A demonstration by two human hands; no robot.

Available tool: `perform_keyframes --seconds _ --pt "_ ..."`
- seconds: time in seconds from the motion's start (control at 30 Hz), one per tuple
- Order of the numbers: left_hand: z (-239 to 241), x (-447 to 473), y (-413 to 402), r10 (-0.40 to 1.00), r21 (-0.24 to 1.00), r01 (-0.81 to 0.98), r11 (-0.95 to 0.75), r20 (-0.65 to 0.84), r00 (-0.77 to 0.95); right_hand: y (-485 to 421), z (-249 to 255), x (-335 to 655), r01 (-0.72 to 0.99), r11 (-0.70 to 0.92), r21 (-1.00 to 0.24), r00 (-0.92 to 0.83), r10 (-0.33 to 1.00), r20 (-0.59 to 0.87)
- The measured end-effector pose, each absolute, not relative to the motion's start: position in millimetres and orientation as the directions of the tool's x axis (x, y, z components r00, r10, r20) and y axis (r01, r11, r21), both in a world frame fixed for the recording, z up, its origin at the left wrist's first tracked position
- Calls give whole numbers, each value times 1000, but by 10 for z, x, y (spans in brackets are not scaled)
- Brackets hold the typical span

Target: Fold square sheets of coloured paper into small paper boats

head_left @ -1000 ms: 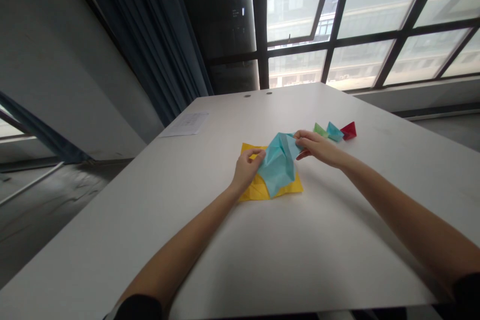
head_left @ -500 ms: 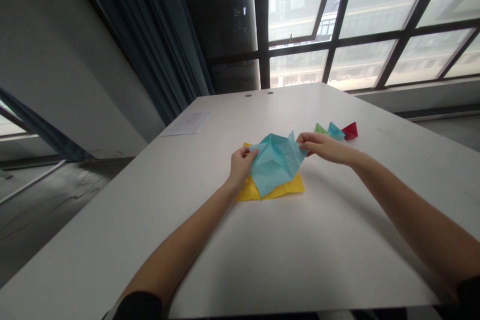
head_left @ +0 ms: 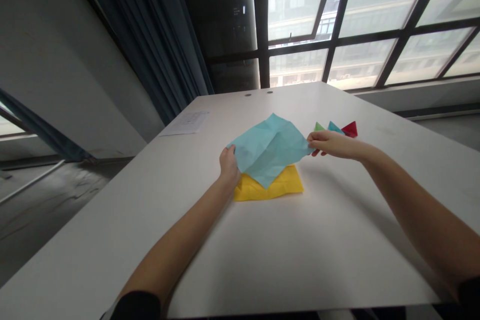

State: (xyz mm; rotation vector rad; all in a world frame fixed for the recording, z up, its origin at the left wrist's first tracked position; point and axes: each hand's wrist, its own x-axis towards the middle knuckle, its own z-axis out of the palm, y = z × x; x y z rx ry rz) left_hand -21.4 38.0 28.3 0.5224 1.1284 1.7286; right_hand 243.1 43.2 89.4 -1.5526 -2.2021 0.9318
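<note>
A creased light blue paper sheet (head_left: pixel 270 149) is stretched out flat above the white table (head_left: pixel 292 240). My left hand (head_left: pixel 228 166) pinches its left corner and my right hand (head_left: pixel 330 143) pinches its right corner, both closed on the paper. Under the blue sheet lies a yellow paper (head_left: pixel 272 188) flat on the table, partly covered by it.
Three small folded paper shapes stand just beyond my right hand: green (head_left: pixel 318 126), blue (head_left: pixel 334 126) and red (head_left: pixel 350 129). A white printed sheet (head_left: pixel 186 123) lies at the table's far left edge. Windows and a dark curtain rise behind the table.
The blue paper, folded into a puffed shape a second ago, has been pulled open into a flat sheet. My hands have moved apart, left hand leftward, right hand rightward.
</note>
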Motion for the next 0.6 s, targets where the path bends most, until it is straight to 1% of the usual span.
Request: perform_keyframes --seconds 0.1,0.17,0.27,0.37,0.47,0.53,0.6 --pt "226 -259 412 843 882 -451 -134 -138 -520 457 881 2464 774 190 -604 -349 924 -155" --pt "195 -284 429 822 903 -404 -148 -114 -558 466 870 2467 775 175 -607 -350 919 -181" --pt "193 -307 448 820 919 -371 -136 -105 -562 451 875 2443 697 129 -705 -392 892 -225" --pt "270 -325 464 842 902 -417 -110 -139 -521 414 909 2412 561 51 -826 -435 867 -242" --pt "390 -373 481 875 897 -438 -60 -165 -456 374 954 2409 462 -26 -887 -479 834 -274" --pt "454 -428 497 893 918 -395 -38 -146 -425 343 979 2415 421 -59 -905 -560 768 -310" --pt "478 -488 517 911 952 -303 -27 -102 -399 309 990 2409 401 -71 -913 -666 662 -344"
